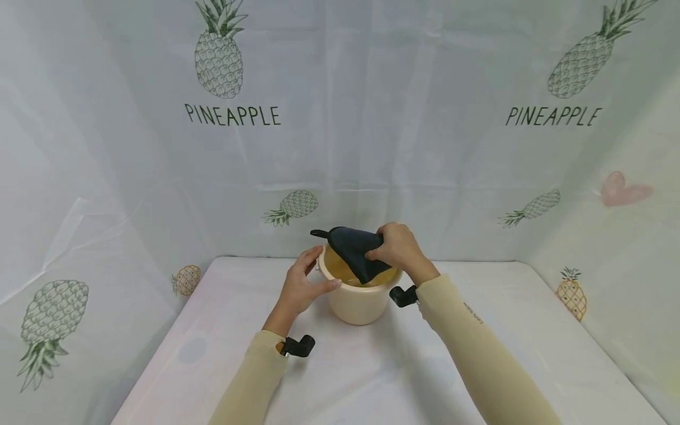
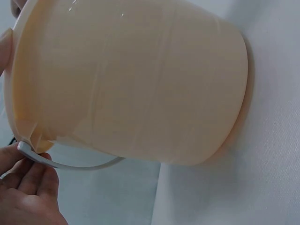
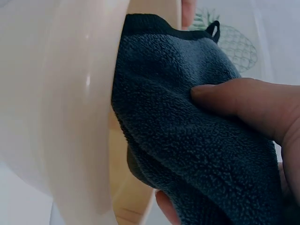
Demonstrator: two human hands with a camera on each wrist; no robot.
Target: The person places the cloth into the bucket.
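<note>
A cream plastic bucket [image 1: 358, 307] stands upright on the white-covered table. My left hand [image 1: 300, 289] grips its rim from the left, thumb on the front edge and fingers farther back, near the end of the thin pale handle [image 2: 77, 167]. My right hand [image 1: 402, 248] pinches a dark blue-grey cloth [image 1: 353, 243] with a fuzzy towel surface and a black hanging loop [image 3: 214, 29]. The cloth lies folded between thumb and fingers, over the bucket's mouth, its lower corner dipping inside the rim. Part of the bucket's inside is hidden behind it.
The table [image 1: 467, 354] has a white cover with faint coloured spots. Behind and at both sides hangs a pale curtain [image 1: 372, 118] printed with pineapples. The table's back edge runs just behind the bucket.
</note>
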